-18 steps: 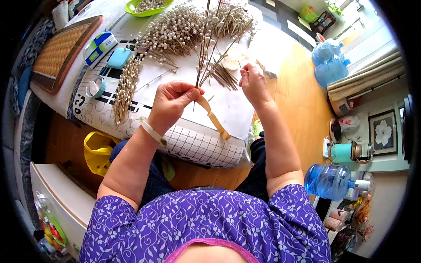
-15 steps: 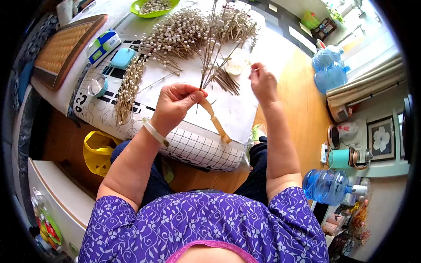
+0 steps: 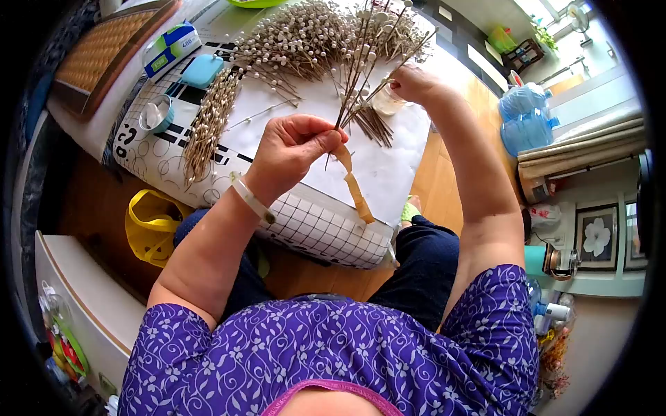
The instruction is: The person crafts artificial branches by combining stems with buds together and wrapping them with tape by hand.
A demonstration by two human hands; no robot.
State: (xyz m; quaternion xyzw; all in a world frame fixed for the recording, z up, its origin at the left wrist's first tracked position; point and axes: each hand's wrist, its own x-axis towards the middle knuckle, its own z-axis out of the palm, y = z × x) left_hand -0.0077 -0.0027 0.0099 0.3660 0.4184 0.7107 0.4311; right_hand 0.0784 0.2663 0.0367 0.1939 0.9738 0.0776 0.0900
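Observation:
My left hand (image 3: 295, 149) pinches a small bunch of thin brown stems with white bead-like buds (image 3: 355, 87), held upright above the table. From its fingertips hangs a strip of tan tape (image 3: 356, 193). My right hand (image 3: 416, 84) is stretched out to the far right side of the table, fingers curled; what they hold, if anything, is hidden. Just below it sits a pale round container (image 3: 387, 104). Beside that lies a bundle of short bare brown sticks (image 3: 372, 126). A big heap of budded stems (image 3: 295, 43) spreads behind my left hand.
Another row of budded stems (image 3: 210, 132) lies at the table's left. Near it are a blue case (image 3: 202, 71), a small tub (image 3: 157, 113) and a tissue pack (image 3: 172, 50). A yellow bag (image 3: 154, 225) is on the floor, left; water bottles (image 3: 527, 118) stand right.
My right hand has reached forward, away from me, toward the heap and the pale container. My left hand still grips the stems and tape. The view has shifted slightly.

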